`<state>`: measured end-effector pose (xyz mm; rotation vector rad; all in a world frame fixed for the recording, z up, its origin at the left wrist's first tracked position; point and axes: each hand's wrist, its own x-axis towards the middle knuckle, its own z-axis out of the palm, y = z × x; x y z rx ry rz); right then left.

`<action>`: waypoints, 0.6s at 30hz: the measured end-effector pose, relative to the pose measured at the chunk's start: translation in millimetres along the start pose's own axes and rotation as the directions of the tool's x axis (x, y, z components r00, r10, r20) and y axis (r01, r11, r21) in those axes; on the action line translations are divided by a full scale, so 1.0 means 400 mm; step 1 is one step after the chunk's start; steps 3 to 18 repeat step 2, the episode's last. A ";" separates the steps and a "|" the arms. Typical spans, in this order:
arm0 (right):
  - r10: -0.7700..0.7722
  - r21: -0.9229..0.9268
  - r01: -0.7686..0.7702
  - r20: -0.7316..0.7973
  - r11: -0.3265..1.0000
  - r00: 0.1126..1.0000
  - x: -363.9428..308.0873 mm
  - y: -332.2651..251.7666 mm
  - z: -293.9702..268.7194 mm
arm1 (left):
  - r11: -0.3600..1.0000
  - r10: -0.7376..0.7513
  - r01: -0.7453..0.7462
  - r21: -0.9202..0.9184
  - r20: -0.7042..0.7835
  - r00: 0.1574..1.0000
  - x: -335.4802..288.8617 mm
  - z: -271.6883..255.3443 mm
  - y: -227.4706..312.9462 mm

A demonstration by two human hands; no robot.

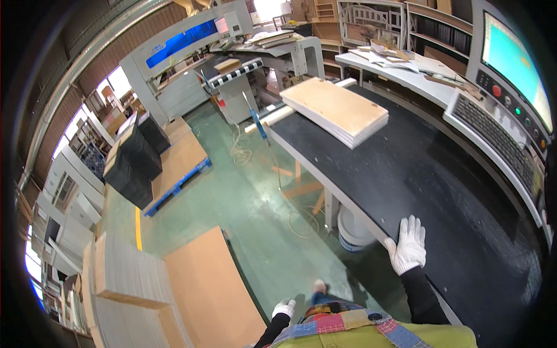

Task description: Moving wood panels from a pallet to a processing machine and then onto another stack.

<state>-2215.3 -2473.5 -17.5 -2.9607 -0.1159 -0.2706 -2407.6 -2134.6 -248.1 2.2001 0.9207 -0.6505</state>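
My right hand (408,246), in a white knit glove, lies flat on the edge of a long black tabletop (418,168). Its fingers are stretched out and nothing is in them. My left hand (284,308), gloved the same way, hangs low by my side with its fingers loosely apart and no object visible in it. A short stack of flat light-wood panels (336,107) rests at the far end of the black tabletop. Beyond that end, a blue air gun (257,124) hangs with its thin hose trailing to the floor.
A control console (513,98) with keyboard (487,130) stands on the right. Under the table sits a white bucket (352,229). Stacked boards (130,267) and a brown sheet (212,278) lie lower left. Farther off are a blue pallet (180,187), dark stacks (133,159) and a large grey machine (174,81).
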 end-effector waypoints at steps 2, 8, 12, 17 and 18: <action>0.064 0.020 -0.066 0.074 0.998 0.995 0.071 -0.049 0.008 | 0.970 0.242 -0.244 0.006 -0.152 0.958 0.112 -0.121 0.090; 0.064 0.020 -0.066 0.074 0.998 0.995 0.071 -0.049 0.008 | 0.970 0.242 -0.244 0.006 -0.152 0.958 0.112 -0.121 0.090; 0.064 0.020 -0.066 0.074 0.998 0.995 0.071 -0.049 0.008 | 0.970 0.242 -0.244 0.006 -0.152 0.958 0.112 -0.121 0.090; 0.064 0.020 -0.066 0.074 0.998 0.995 0.071 -0.049 0.008 | 0.970 0.242 -0.244 0.006 -0.152 0.958 0.112 -0.121 0.090; 0.064 0.020 -0.066 0.074 0.998 0.995 0.071 -0.049 0.008 | 0.970 0.242 -0.244 0.006 -0.152 0.958 0.112 -0.121 0.090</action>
